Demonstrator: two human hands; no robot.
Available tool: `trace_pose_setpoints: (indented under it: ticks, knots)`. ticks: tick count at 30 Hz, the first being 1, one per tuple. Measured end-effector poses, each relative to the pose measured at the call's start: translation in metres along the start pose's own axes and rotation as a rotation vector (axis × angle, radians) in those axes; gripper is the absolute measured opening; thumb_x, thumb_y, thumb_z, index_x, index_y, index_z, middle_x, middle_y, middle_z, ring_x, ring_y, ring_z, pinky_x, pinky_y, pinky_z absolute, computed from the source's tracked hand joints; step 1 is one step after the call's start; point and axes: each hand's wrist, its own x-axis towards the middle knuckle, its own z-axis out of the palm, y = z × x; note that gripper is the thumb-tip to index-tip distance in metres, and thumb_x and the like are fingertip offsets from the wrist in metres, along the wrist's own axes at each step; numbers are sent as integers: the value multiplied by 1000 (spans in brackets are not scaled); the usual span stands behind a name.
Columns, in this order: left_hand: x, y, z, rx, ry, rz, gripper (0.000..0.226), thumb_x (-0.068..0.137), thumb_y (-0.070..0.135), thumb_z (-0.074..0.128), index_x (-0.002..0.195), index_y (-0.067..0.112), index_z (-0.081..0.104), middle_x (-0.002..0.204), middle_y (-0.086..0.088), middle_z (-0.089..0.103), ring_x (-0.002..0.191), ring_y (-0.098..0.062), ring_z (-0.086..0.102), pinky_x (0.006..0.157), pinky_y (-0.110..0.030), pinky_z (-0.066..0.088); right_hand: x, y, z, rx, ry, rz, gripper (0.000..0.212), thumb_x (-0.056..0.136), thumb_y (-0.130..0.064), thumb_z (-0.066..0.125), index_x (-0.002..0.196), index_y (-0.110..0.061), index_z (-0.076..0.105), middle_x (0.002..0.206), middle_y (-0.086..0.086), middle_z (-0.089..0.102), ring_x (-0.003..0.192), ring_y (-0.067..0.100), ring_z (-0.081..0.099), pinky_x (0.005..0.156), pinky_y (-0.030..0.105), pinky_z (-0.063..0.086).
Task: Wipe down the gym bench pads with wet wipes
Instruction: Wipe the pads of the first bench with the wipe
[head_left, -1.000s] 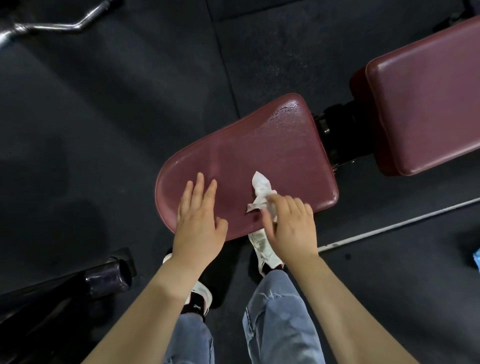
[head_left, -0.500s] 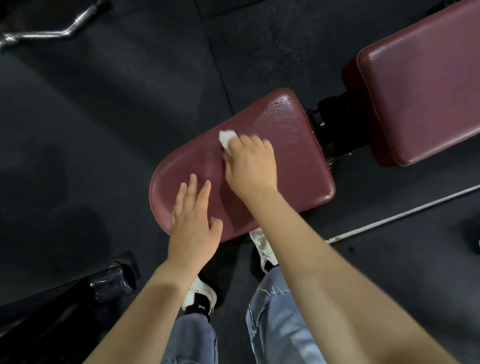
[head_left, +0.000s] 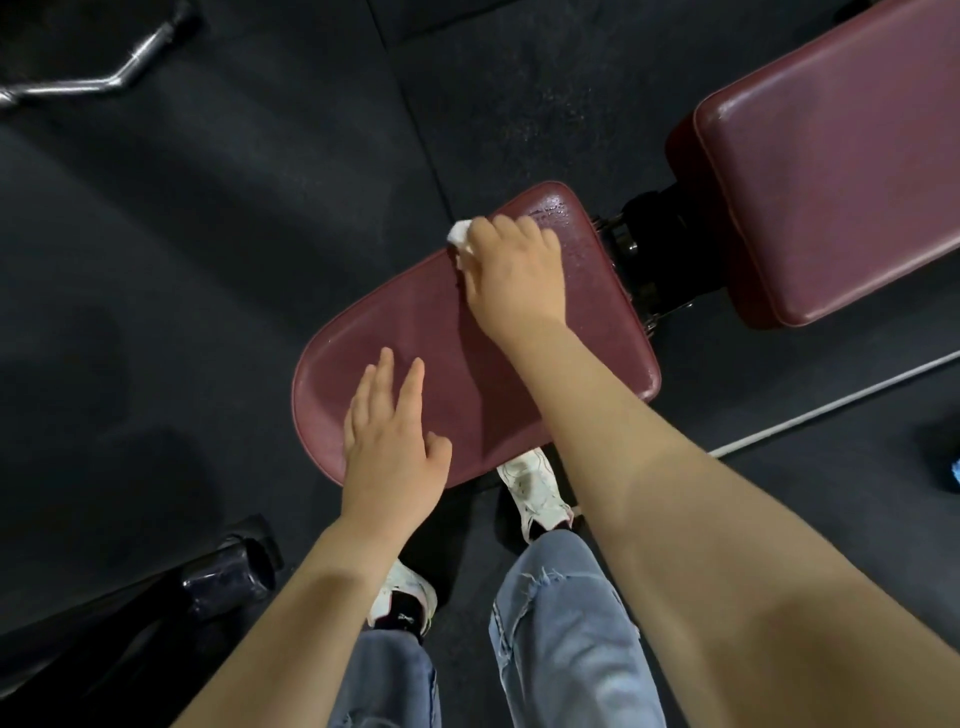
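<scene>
Right hand (head_left: 514, 273): fingers curled over a bunched white wipe (head_left: 460, 235), pressing it palm-down against the seat pad (head_left: 426, 332). Only a small corner of the wipe shows past the fingertips; the rest is hidden under the hand. The wipe sits at the far edge of the seat pad, toward its narrower end, with part of it just over the rim. The pad surface beside the knuckles carries fine droplets and a wet sheen.

Left hand (head_left: 389, 447): fingers released and spread, holding nothing. The palm lies flat on the near, rounded end of the seat pad, with the heel of the hand at the pad's near edge. The two hands are apart, the right forearm crossing the pad diagonally between them.

Seat pad: dark red, smooth covering, wider and rounded at the left, narrower toward the black metal hinge (head_left: 641, 249) at the right. Beyond the hinge stands the back pad (head_left: 831, 171), same dark red, not touched by either hand.

Below the seat pad: the person's jeans (head_left: 566, 639) and white shoes (head_left: 535, 486) on the black rubber floor (head_left: 234, 234). A bent chrome bar (head_left: 104, 73) lies at upper left, well apart from the bench. A thin white line (head_left: 831, 402) runs across the floor at right.
</scene>
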Motion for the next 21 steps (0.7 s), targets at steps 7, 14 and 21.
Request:
trace_pose_setpoints:
  ticks: [7, 14, 21]
  knots:
    - [5, 8, -8, 40, -38, 43, 77, 90, 15, 50, 158, 25, 14, 166, -5, -5, 152, -25, -5, 122, -51, 14, -149, 78, -29, 15, -55, 288, 15, 87, -25, 52, 78, -13, 53, 73, 3, 54, 70, 29, 49, 66, 34, 29]
    - [13, 13, -3, 233, -115, 61, 80, 96, 35, 46, 158, 29, -3, 164, -9, -18, 151, -30, -13, 122, -55, 10, -42, 53, -13, 5, 31, 11, 9, 82, -16, 68, 87, -9, 64, 78, 10, 60, 75, 33, 55, 67, 39, 38]
    - [12, 15, 0, 277, -112, 58, 76, 98, 58, 28, 157, 27, -7, 164, -12, -20, 151, -32, -13, 121, -56, 10, -31, 55, -17, -37, 58, 69, 16, 84, -26, 59, 82, -10, 60, 79, 10, 60, 78, 34, 55, 68, 40, 37]
